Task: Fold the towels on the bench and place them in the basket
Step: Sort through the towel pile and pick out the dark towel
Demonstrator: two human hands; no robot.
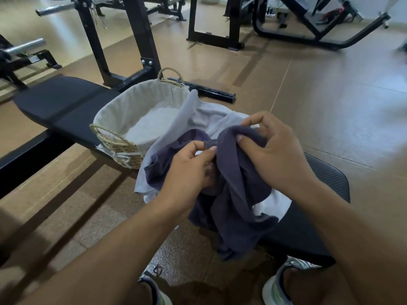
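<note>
Both hands are working a dark blue towel above the black padded tabletop. The left hand is pinching a hem corner of it between thumb and fingertips — its grip is closed on the cloth. The right hand is holding a bunched fold of the same towel, fingers curled over the top edge, so that grip is closed on the fabric too. The towel is hanging crumpled, its lower end drooping past the front edge of the tabletop toward the floor. Under it a pale grey towel is lying spread and unfolded, 1 corner leaning against the basket's rim. The woven basket — lined with light cloth, 2 rope handles showing — is sitting on the tabletop just left of the towels. 2 light sneakers are showing at the bottom edge.
</note>
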